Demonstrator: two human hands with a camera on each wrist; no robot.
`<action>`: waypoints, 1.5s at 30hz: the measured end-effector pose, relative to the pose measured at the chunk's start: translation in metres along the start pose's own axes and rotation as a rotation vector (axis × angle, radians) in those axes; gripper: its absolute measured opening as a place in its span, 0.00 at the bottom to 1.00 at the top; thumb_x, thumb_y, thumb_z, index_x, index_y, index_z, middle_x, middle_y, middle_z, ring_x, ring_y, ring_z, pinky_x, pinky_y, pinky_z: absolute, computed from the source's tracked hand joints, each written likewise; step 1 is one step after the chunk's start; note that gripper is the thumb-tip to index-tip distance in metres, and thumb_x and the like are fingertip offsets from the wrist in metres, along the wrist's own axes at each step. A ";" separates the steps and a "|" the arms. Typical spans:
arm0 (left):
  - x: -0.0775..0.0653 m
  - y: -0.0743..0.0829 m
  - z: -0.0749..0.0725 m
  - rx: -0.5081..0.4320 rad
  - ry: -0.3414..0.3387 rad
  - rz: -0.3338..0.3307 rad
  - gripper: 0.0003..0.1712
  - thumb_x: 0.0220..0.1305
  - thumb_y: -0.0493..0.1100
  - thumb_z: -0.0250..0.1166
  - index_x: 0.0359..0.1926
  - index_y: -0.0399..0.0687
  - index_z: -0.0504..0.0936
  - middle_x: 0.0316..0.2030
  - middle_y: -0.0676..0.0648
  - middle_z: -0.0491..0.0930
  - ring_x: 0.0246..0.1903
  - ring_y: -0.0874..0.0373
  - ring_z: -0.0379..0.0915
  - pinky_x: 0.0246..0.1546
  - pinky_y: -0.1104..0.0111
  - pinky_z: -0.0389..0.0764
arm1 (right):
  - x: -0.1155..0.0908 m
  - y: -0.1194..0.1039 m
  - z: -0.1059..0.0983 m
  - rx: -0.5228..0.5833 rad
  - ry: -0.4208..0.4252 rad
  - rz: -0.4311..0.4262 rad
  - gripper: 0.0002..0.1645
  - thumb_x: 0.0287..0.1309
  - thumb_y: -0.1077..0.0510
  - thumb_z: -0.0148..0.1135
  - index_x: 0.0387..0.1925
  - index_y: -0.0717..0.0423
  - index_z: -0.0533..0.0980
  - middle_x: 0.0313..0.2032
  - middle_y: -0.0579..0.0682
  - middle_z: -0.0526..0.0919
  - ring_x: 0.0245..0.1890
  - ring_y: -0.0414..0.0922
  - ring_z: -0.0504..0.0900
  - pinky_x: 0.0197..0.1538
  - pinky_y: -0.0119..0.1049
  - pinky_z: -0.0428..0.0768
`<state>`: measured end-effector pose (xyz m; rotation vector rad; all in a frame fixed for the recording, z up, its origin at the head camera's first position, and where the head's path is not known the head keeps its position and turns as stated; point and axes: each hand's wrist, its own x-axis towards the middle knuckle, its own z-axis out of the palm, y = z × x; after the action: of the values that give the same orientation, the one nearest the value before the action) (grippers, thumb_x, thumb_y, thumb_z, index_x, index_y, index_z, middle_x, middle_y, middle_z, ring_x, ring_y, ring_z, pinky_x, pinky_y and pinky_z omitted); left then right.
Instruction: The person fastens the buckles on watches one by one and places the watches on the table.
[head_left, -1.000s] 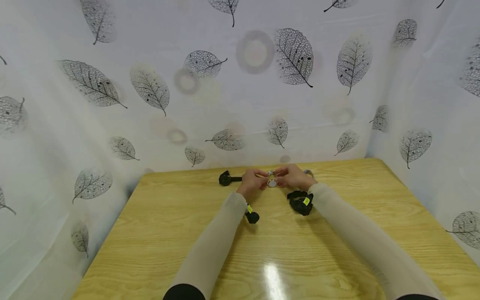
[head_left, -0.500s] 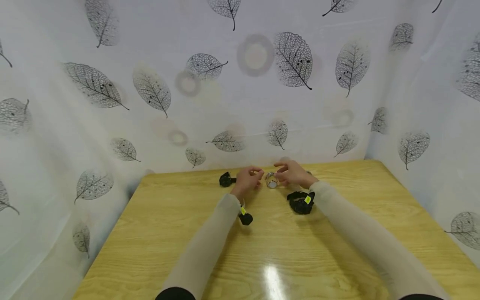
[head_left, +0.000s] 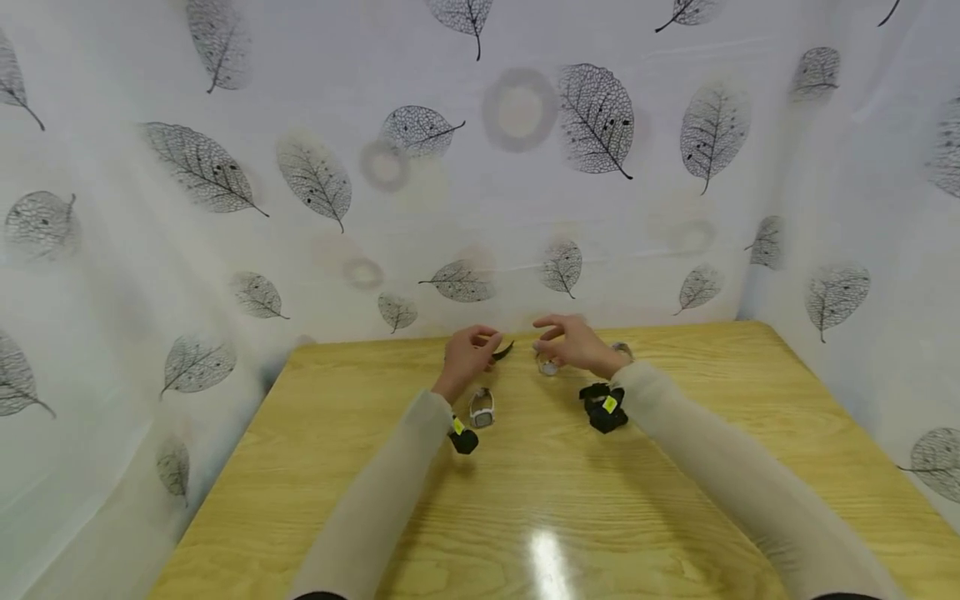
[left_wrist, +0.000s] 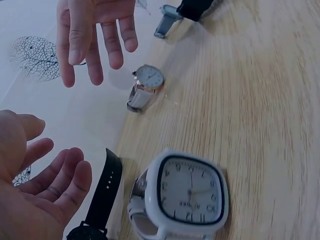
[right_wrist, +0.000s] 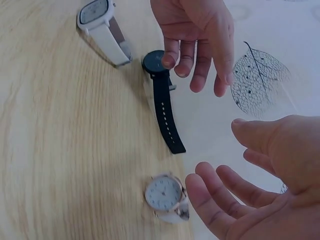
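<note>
My left hand (head_left: 467,358) hovers above the black-strapped watch (right_wrist: 162,100), fingers relaxed, holding nothing. In the head view it hides that watch except for the strap's tip. Below this hand stands a white square-faced watch (head_left: 482,410), its strap looped. My right hand (head_left: 573,343) is held with loosely bent fingers over a small round watch (left_wrist: 150,77) with a rose-gold rim and pale strap. In the right wrist view the fingers are beside that watch and grip nothing. Part of the small watch is hidden behind the right hand in the head view.
Right of the right wrist lies a grey metal band (head_left: 622,350), partly covered. Black camera mounts with yellow tags hang at both wrists. The wooden table (head_left: 675,417) ends at a white leaf-print curtain (head_left: 510,200) behind the watches.
The left hand has let go of the small watch and moved left, above the black-strapped watch. The white watch has come into view. The right hand's fingers have lifted off the small watch.
</note>
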<state>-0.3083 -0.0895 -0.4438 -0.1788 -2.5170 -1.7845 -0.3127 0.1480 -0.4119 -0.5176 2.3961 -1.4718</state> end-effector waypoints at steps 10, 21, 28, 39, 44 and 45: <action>-0.009 -0.002 -0.021 0.119 0.077 0.148 0.19 0.73 0.49 0.66 0.57 0.43 0.84 0.39 0.40 0.85 0.32 0.40 0.84 0.30 0.59 0.86 | 0.016 -0.006 0.024 0.009 0.008 0.011 0.34 0.75 0.52 0.61 0.75 0.54 0.64 0.61 0.68 0.76 0.53 0.66 0.82 0.47 0.59 0.85; -0.017 -0.010 -0.040 0.215 0.169 0.139 0.23 0.72 0.54 0.67 0.59 0.46 0.83 0.36 0.40 0.85 0.21 0.55 0.78 0.26 0.63 0.82 | 0.024 -0.007 0.041 0.073 -0.014 0.015 0.37 0.76 0.51 0.59 0.78 0.58 0.59 0.61 0.70 0.74 0.53 0.67 0.81 0.49 0.57 0.85; -0.018 -0.019 -0.048 0.235 0.196 0.077 0.29 0.72 0.55 0.66 0.65 0.42 0.78 0.49 0.34 0.82 0.47 0.40 0.79 0.49 0.47 0.82 | 0.036 0.002 0.053 0.046 0.032 0.051 0.37 0.74 0.49 0.61 0.76 0.58 0.62 0.55 0.66 0.80 0.43 0.61 0.85 0.41 0.49 0.88; -0.017 -0.040 -0.054 0.160 0.207 -0.039 0.27 0.72 0.51 0.67 0.66 0.43 0.77 0.61 0.33 0.76 0.60 0.40 0.74 0.55 0.45 0.80 | 0.050 0.007 0.074 0.021 0.056 0.066 0.33 0.75 0.52 0.60 0.72 0.63 0.66 0.56 0.68 0.81 0.42 0.57 0.87 0.38 0.44 0.89; -0.017 -0.045 -0.057 0.158 0.216 -0.055 0.23 0.72 0.48 0.67 0.62 0.42 0.80 0.60 0.34 0.78 0.60 0.41 0.75 0.55 0.48 0.82 | 0.057 0.007 0.084 -0.009 0.068 0.071 0.30 0.75 0.53 0.61 0.70 0.64 0.69 0.55 0.67 0.83 0.40 0.54 0.88 0.36 0.42 0.89; -0.017 -0.045 -0.058 0.162 0.214 -0.057 0.22 0.72 0.48 0.67 0.60 0.41 0.81 0.59 0.35 0.79 0.57 0.41 0.77 0.53 0.49 0.83 | 0.058 0.007 0.086 -0.018 0.070 0.069 0.29 0.75 0.53 0.60 0.69 0.64 0.70 0.55 0.66 0.83 0.40 0.53 0.88 0.36 0.42 0.89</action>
<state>-0.2987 -0.1602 -0.4689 0.0874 -2.5184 -1.5153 -0.3297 0.0573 -0.4588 -0.3892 2.4565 -1.4629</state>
